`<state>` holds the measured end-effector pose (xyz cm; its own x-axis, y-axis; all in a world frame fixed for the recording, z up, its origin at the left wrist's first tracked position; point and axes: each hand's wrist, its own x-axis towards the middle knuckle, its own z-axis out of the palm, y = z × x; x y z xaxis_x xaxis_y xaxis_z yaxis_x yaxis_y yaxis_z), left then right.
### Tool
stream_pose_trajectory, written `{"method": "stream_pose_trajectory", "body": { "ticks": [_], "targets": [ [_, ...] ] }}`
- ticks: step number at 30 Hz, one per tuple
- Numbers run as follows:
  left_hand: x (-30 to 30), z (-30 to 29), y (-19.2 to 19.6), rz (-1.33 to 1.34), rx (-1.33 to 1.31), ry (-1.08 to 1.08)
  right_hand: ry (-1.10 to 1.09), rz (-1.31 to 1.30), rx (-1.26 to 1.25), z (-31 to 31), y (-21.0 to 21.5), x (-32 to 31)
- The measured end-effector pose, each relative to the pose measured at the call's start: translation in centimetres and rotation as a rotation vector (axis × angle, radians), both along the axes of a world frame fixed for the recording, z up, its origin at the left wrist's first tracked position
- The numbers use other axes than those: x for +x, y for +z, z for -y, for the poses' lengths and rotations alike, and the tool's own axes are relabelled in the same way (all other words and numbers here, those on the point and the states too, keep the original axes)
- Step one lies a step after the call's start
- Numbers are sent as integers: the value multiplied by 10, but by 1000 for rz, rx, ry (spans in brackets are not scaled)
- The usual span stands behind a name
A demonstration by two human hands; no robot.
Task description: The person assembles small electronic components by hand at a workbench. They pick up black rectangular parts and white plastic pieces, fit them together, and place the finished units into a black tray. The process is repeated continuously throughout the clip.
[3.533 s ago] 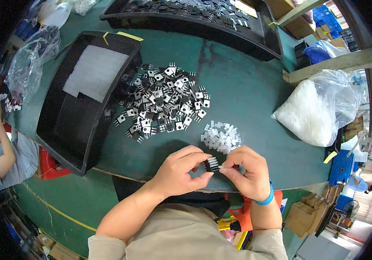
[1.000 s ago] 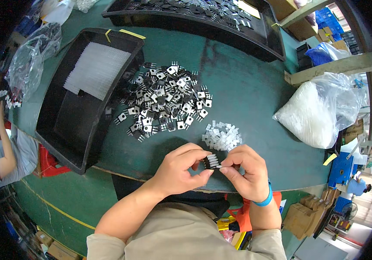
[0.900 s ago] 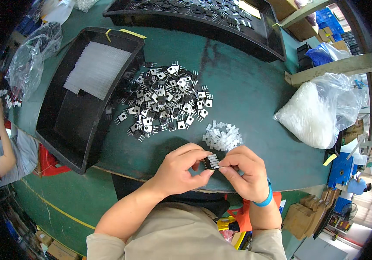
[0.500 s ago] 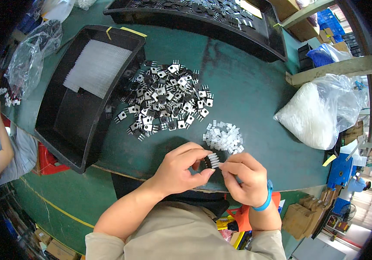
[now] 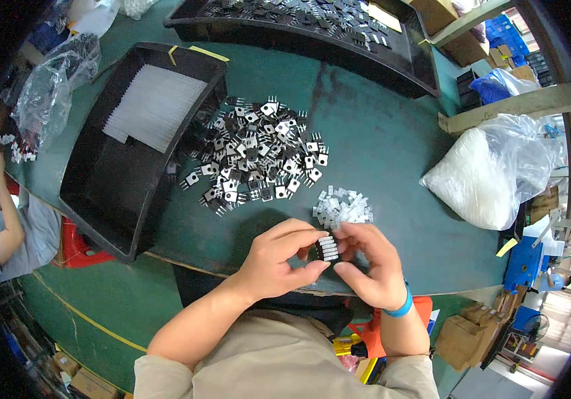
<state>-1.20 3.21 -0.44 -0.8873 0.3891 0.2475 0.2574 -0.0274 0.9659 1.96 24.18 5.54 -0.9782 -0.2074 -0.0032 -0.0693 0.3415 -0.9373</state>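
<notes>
My left hand (image 5: 275,256) is closed, pinching a short stack of transistors (image 5: 327,249) between thumb and fingers above the table's near edge. Small whitish sleeves sit side by side along the stack's right face; its black bodies show beside them. At the right of the stack is my right hand (image 5: 373,266), thumb and fingers apart; whether they touch the ends of the stack I cannot tell. Just beyond the hands lies a small heap of translucent white sleeves (image 5: 342,207). Farther left spreads a larger pile of loose black-and-silver transistors (image 5: 259,149).
On the left stands a black bin (image 5: 92,179) with a white ridged sheet (image 5: 154,106) inside. A long black tray (image 5: 285,36) of dark parts lies at the back. To the right sits a clear bag of white pieces (image 5: 468,176). Another person's arm (image 5: 7,206) shows far left.
My right hand's thumb and fingers have spread from a pinch at the stack's sleeves and now frame its right side. My left hand keeps its hold on the stack.
</notes>
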Motion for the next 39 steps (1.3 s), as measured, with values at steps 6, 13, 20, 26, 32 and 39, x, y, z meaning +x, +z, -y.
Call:
{"method": "stream_pose_trajectory", "body": {
  "ticks": [6,13,20,26,32,39],
  "targets": [
    [6,6,4,-36,33,39,155,-164,24,10,-4,-10],
    [17,33,35,33,22,-45,273,-291,59,17,7,-15],
    [22,77,80,75,-119,-48,417,-343,11,47,28,-24],
    [23,101,101,23,-183,-19,551,-347,-70,70,40,-41],
    [22,108,106,5,-175,106,530,-351,-163,86,34,-45],
    [-26,151,97,196,-53,652,707,-79,-92,75,-19,-25]
  ]
}}
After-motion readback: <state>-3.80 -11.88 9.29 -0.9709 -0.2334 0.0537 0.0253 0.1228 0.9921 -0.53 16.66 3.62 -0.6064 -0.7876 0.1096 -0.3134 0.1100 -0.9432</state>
